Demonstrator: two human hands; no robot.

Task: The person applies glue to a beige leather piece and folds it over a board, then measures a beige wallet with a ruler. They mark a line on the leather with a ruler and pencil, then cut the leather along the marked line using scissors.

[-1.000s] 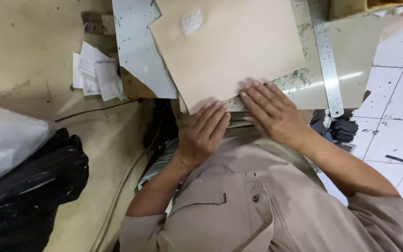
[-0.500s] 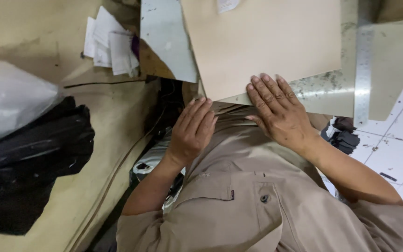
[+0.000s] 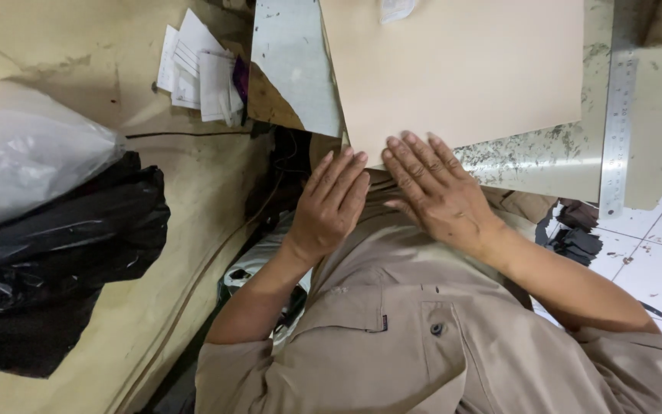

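Workbench (image 3: pixel 545 165) carries a tan sheet (image 3: pixel 453 69) lying flat, its near edge under the flat, open right hand (image 3: pixel 430 192) and left hand (image 3: pixel 331 203), neither gripping, with a steel ruler (image 3: pixel 618 115) unused alongside.

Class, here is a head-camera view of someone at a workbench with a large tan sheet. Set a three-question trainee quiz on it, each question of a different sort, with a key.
1. True or false: the left hand and the right hand both lie flat, palm down, at the near edge of the tan sheet.
2. The metal ruler lies where? A) under the left hand B) beyond the right hand, along the sheet's right side C) on the black plastic bag
3. Fill in: the small stack of white papers lies on the person's ____ side.

Key: 1 true; 2 B; 3 left
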